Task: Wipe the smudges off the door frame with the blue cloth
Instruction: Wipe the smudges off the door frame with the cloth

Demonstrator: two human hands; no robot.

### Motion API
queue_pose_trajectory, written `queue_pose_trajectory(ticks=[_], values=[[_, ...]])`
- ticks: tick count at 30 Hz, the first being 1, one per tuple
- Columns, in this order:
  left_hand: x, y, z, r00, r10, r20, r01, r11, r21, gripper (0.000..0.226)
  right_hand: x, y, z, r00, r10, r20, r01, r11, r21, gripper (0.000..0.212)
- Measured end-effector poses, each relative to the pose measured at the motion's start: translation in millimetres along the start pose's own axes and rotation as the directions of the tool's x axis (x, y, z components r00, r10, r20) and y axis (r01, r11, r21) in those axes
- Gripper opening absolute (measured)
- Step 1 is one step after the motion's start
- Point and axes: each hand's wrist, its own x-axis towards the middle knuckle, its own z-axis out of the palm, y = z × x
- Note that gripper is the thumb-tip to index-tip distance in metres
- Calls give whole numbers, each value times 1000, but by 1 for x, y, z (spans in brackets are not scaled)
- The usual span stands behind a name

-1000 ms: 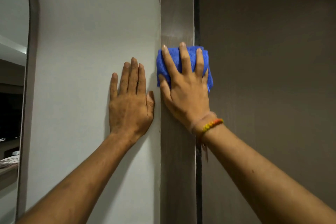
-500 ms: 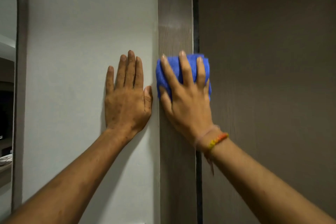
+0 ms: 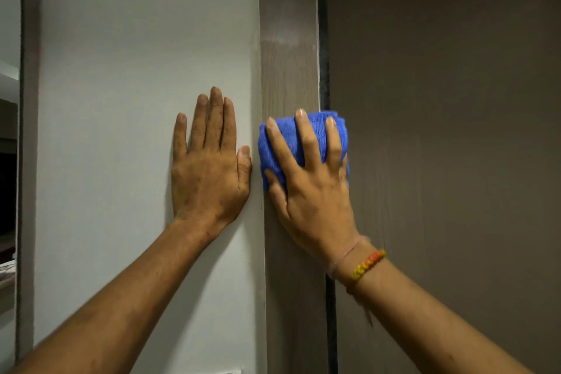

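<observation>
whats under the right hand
The folded blue cloth lies under the right hand, pressed flat on the door frame. The frame surface beneath cloth and palm is covered, so any smudges there cannot be seen.

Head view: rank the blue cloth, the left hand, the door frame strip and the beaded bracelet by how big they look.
1. door frame strip
2. left hand, bigger than the visible cloth
3. blue cloth, partly hidden under the right hand
4. beaded bracelet

Left hand (image 3: 209, 161): flat, fingers together, pointing up, left of door frame (image 3: 288, 55) | Right hand (image 3: 309, 185): fingers spread, pressed on the frame | Both forearms extended upward | Right wrist: beaded band.
</observation>
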Motion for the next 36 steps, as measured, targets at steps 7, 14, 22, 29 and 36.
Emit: queue_pose_trajectory(ticks=[7,14,22,29,36], values=[[0,0,2,1000,9,-21,-9,1000,2,64,91,-2,-11,994,89,-67,-92,995,-41,59],[-1,-1,3,1000,8,-13,-8,1000,-19,65,-21,-9,10,997,71,-30,-70,997,29,60],[-2,-1,5,1000,15,-27,-16,1000,-27,64,45,-2,-8,998,58,-34,-59,998,-20,59],[-12,7,-2,1000,-16,15,19,984,-176,63,11,-11,-2,995,91,-30,-92,995,-29,59],[-66,74,-53,972,-214,102,223,679,-700,42,-92,10,-25,973,186,137,-212,955,210,72]])
